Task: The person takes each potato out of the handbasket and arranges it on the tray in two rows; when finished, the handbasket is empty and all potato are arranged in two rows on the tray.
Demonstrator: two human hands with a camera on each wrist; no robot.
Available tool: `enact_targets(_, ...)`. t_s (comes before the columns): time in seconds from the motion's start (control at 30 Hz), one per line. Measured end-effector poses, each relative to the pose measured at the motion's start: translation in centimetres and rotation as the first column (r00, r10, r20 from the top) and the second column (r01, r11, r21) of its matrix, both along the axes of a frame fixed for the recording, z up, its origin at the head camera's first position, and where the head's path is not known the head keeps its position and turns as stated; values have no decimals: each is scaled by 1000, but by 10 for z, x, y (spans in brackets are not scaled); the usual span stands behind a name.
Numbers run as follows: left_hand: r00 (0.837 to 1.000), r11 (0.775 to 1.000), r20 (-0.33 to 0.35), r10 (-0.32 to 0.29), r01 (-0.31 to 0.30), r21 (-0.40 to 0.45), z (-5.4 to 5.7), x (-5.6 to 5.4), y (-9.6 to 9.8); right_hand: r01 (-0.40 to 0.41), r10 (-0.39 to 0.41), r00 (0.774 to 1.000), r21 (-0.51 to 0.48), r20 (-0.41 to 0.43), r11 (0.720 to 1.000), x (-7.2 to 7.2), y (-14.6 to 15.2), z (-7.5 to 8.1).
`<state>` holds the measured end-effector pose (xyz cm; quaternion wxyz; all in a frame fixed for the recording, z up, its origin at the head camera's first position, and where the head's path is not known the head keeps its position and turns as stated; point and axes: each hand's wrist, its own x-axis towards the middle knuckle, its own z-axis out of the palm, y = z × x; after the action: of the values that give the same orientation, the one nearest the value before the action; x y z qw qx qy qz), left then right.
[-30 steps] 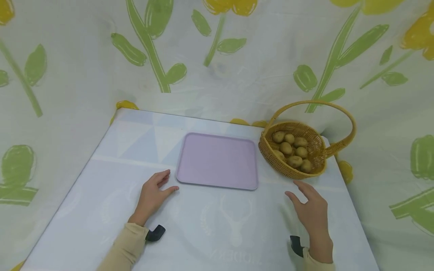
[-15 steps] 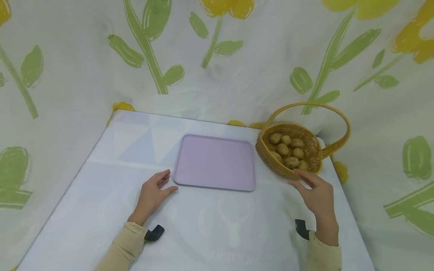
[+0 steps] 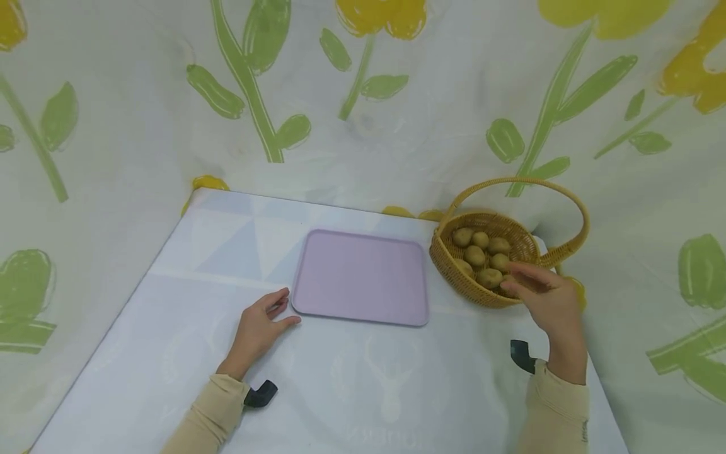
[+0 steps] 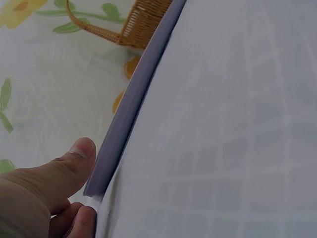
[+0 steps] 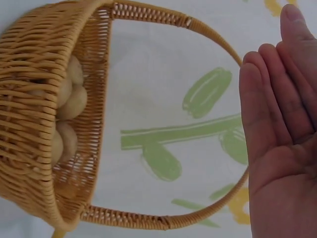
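A wicker basket [image 3: 460, 285] with a tall arched handle stands at the table's back right, holding several potatoes [image 3: 474, 255]. My right hand [image 3: 551, 309] hovers over its near right rim, thumb and fingers apart and nothing between them; it hides part of that rim. In the right wrist view the fingers [image 5: 285, 99] are nearly straight, away from the potatoes. A flat lilac tray [image 3: 360, 277] lies left of the basket, with nothing on it. Close to the tray's near left corner is my left hand [image 3: 258, 329], fingers relaxed, holding nothing.
A pale patterned cloth covers the table [image 3: 317, 378]. Behind it and along both sides hangs a white curtain [image 3: 397, 151] printed with yellow flowers and green leaves. The basket's handle [image 3: 583, 230] arches above its opening.
My right hand has moved forward and right, from in front of the basket to over its near rim. The left hand stays beside the tray. The view has shifted slightly.
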<state>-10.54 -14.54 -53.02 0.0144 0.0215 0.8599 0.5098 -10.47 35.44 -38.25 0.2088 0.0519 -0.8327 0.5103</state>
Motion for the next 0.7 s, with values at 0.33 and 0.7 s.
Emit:
enact_targets(0.33,999,1000,40,8,-8,-21,3,1,2,-95,90,994,-72,-69,993,-21,6,14)
enact_targets(0.7,999,999,41,18,-16,-47,5,1,7,-193,182,980,-164,-78,967,-33,15,19)
